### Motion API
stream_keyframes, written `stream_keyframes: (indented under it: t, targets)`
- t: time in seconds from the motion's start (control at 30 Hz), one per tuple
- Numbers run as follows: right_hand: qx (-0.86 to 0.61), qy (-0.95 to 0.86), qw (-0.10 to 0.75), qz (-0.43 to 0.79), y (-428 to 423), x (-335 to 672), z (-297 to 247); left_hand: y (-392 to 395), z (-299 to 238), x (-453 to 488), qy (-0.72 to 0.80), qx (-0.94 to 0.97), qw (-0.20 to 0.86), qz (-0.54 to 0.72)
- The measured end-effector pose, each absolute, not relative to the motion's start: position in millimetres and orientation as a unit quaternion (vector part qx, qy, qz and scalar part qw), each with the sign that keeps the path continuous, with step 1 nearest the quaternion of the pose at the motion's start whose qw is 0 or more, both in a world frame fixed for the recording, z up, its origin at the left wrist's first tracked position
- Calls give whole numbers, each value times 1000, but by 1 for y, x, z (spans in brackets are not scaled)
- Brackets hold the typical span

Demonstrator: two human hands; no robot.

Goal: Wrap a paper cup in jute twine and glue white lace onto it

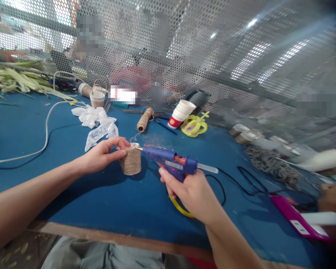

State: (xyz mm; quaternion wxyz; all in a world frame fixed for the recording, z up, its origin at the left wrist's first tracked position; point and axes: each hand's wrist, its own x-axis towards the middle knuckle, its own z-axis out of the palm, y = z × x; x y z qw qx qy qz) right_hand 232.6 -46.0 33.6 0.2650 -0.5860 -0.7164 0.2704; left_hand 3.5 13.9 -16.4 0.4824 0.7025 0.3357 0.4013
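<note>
Wrapped in brown twine, a small paper cup (131,162) stands on the blue table in front of me. My left hand (113,148) pinches its rim and the twine there. In my right hand (189,188) is a blue hot glue gun (170,158), a clear glue stick (208,168) poking out of its back. The gun's nozzle points left and meets the cup's rim at the right side. From the cup, a strand of twine runs up toward a twine roll (145,119) lying behind it. A yellow ring (182,207) shows partly behind my right hand.
Stacked paper cups (182,113) lean beside a yellow crown-shaped piece (194,125). Crumpled white plastic (93,119) lies left of centre, near a white cable (47,127). A magenta power strip (298,216) and grey cord (271,164) lie right. Perforated metal mesh (156,48) borders the back.
</note>
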Motion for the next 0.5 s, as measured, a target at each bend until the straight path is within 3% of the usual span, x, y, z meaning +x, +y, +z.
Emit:
stream_keyframes:
  t: [0.5]
  targets:
    - [-603, -664, 296, 327, -35, 237, 30, 13, -14, 3, 337, 691, 495, 405]
